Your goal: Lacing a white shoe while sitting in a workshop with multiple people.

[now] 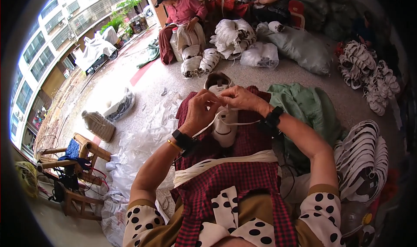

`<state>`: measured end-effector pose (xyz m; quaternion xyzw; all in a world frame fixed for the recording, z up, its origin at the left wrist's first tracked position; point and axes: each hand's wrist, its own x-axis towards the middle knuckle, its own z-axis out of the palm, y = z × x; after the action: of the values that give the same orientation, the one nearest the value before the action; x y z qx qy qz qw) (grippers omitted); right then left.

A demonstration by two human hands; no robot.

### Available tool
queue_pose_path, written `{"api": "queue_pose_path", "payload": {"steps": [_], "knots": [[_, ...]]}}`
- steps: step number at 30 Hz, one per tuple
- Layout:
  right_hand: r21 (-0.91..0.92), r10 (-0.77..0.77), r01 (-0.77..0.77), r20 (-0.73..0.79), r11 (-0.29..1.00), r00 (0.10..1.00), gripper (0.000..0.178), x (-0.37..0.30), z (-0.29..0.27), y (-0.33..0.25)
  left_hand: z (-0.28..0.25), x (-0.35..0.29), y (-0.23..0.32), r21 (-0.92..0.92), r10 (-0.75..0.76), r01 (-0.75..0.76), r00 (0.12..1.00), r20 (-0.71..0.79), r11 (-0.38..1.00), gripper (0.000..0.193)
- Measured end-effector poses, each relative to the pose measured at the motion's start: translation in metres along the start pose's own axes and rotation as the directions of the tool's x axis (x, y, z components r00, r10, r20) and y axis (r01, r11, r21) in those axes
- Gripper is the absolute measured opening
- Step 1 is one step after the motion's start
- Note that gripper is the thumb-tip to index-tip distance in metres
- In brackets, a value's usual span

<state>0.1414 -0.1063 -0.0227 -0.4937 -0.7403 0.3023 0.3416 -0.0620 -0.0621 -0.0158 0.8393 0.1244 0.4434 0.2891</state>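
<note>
A white lace-up shoe (224,134) with a brown-lined collar rests on my lap, its toe pointing toward me. Over its upper part, my left hand (202,109) and my right hand (243,100) meet with fingers pinched together at the white shoelace (243,124). Loose lengths of the lace trail out to either side below the fingers. My fingers partly hide the eyelets and tongue. Under the shoe lies a dark red checked apron (204,177), with a bundle of pale laces (226,161) across it at my waist.
Green sacking (304,112) and stacked white shoe uppers (362,160) lie to my right. Crumpled clear plastic (139,147) and a bamboo chair (82,173) are at my left. Ahead are tied shoe bundles (234,36), a grey sack (302,49) and a seated person (184,12).
</note>
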Motion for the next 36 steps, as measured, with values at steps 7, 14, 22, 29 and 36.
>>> {"api": "queue_pose_path", "payload": {"steps": [7, 14, 22, 29, 36], "knots": [[0.170, -0.048, 0.115, -0.351, 0.979, 0.935, 0.014, -0.016, 0.010, -0.001, -0.003, 0.010, 0.017, 0.185, -0.298, 0.280, 0.951, 0.078, 0.942, 0.016], [-0.213, -0.082, 0.006, -0.353, 0.977, 0.932, 0.023, -0.036, 0.026, -0.023, 0.017, 0.019, 0.008, -0.190, -0.389, 0.407, 0.913, 0.125, 0.893, 0.022], [0.385, 0.295, -0.121, -0.434, 0.915, 0.851, 0.019, -0.042, -0.009, 0.023, -0.038, -0.014, -0.051, -0.335, -0.599, 0.556, 0.800, -0.032, 0.761, 0.017], [0.668, 0.601, 0.131, -0.725, 0.732, 0.338, 0.019, -0.162, -0.152, 0.113, -0.277, -0.121, -0.173, -0.217, -0.524, 0.523, 0.562, -0.640, 0.825, 0.019], [-0.232, 0.292, -0.584, -0.689, 0.778, 0.663, 0.023, -0.123, -0.085, 0.089, -0.169, -0.048, -0.130, 0.562, -0.055, 0.307, 0.906, -0.419, 0.768, 0.046]]}}
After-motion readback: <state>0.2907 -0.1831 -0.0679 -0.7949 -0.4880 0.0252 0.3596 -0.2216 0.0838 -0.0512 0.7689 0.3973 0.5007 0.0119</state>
